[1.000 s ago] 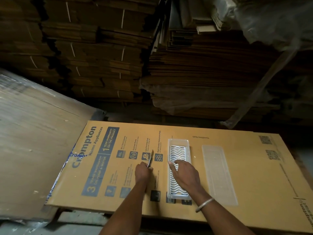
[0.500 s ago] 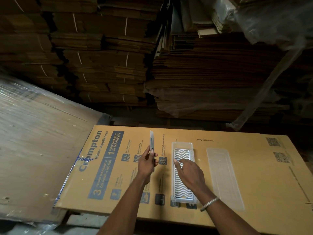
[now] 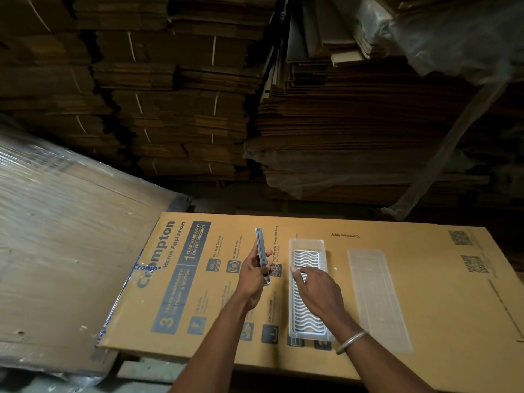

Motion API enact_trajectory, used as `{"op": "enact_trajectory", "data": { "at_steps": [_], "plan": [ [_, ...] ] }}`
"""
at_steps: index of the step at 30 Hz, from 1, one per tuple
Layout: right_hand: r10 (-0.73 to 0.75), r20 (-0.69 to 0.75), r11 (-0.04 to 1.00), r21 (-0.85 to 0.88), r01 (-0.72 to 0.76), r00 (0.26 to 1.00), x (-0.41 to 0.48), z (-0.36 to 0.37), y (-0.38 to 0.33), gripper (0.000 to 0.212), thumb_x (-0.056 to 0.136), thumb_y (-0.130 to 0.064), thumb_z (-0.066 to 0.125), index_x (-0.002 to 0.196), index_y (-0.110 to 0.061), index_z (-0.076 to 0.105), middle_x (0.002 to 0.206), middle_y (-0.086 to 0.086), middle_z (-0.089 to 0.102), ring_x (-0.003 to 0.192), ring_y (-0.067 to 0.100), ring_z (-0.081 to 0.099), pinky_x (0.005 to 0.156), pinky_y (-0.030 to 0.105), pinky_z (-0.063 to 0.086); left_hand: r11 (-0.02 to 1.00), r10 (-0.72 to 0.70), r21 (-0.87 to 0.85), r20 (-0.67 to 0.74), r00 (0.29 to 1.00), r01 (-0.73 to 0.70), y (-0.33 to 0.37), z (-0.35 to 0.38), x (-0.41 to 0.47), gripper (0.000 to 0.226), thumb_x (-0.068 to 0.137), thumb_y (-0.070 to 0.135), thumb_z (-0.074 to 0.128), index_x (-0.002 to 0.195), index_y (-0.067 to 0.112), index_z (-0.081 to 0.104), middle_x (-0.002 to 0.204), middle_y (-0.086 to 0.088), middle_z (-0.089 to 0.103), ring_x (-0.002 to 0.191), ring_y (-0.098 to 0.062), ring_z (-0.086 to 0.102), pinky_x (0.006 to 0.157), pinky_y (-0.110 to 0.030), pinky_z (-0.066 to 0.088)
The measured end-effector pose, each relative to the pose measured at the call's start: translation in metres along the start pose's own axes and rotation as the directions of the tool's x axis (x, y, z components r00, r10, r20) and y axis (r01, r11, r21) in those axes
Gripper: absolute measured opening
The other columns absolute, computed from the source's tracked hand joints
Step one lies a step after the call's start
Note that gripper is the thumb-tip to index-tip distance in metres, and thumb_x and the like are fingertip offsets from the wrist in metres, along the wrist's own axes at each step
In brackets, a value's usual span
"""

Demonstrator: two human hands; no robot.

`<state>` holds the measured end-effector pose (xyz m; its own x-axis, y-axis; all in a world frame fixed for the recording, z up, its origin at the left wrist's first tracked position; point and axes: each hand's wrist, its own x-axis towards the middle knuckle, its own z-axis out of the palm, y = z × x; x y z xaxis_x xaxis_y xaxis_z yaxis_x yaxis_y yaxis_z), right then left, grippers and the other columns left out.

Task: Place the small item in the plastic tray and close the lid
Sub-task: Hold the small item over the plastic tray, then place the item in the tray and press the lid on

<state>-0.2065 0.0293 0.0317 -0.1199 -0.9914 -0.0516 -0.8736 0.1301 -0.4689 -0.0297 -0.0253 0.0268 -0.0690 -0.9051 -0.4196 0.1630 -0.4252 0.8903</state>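
Now the left hand (image 3: 252, 275) has lifted the item (image 3: 261, 255) off the tabletop, upright, fingers pinched on its lower end. Right hand (image 3: 317, 285) stays flat, fingers spread, on the tray (image 3: 307, 290) insert. Lid (image 3: 380, 299) lies just right, off. Placing comes next.

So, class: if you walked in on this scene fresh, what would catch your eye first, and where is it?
Probably the left hand, holding a slim metal strip upright above the printed Crompton carton. Just right of it, the right hand rests on the wavy-patterned insert in the clear plastic tray, with the clear lid lying separately further right.
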Motion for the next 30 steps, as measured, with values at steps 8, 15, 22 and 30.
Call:
{"op": "enact_trajectory", "data": {
  "at_steps": [8,15,22,30],
  "plan": [
    [0.071,-0.036,0.997,0.039,-0.069,0.997,-0.005,-0.005,0.027,0.072,0.097,-0.073,0.022,0.122,-0.025,0.069,0.119,-0.003,0.073,0.104,0.018,0.067,0.081,0.035,0.054,0.98,-0.015,0.198,-0.082,0.996,0.031,-0.015,0.035,-0.001,0.013,0.103,0.016,0.052,0.111,0.015,0.062,0.088,-0.009,0.065,0.072,-0.017,0.065,0.08,-0.037,0.057],
    [0.247,-0.06,0.968,0.061,-0.244,0.967,-0.009,-0.019,0.09,0.058,0.101,-0.059,0.035,0.126,-0.018,0.068,0.126,0.003,0.071,0.111,0.023,0.066,0.086,0.035,0.053,0.589,-0.002,0.808,-0.018,1.0,0.016,-0.028,0.092,0.01,0.016,0.081,0.007,0.066,0.066,0.01,0.064,0.064,-0.009,0.066,0.06,-0.023,0.065,0.058,-0.037,0.056],
    [0.352,-0.06,0.935,0.06,-0.349,0.934,-0.02,-0.023,0.137,0.054,0.102,-0.058,0.035,0.121,-0.02,0.068,0.113,0.003,0.074,0.103,0.024,0.068,0.076,0.033,0.05,0.3,-0.11,0.953,-0.003,0.994,0.036,-0.064,0.118,0.034,0.027,0.098,0.013,0.055,0.117,-0.002,0.064,0.121,-0.02,0.068,0.113,-0.035,0.066,0.085,-0.036,0.053],
    [0.435,-0.039,0.899,0.067,-0.432,0.9,-0.019,-0.019,0.165,0.052,0.1,-0.061,0.036,0.114,-0.023,0.069,0.111,-0.001,0.074,0.1,0.023,0.068,0.075,0.034,0.053,0.281,-0.049,0.956,-0.071,0.996,0.082,-0.073,0.121,0.032,0.024,0.087,-0.002,0.068,0.11,0.004,0.066,0.113,-0.01,0.07,0.105,-0.022,0.071,0.087,-0.029,0.056]
  ]
}}
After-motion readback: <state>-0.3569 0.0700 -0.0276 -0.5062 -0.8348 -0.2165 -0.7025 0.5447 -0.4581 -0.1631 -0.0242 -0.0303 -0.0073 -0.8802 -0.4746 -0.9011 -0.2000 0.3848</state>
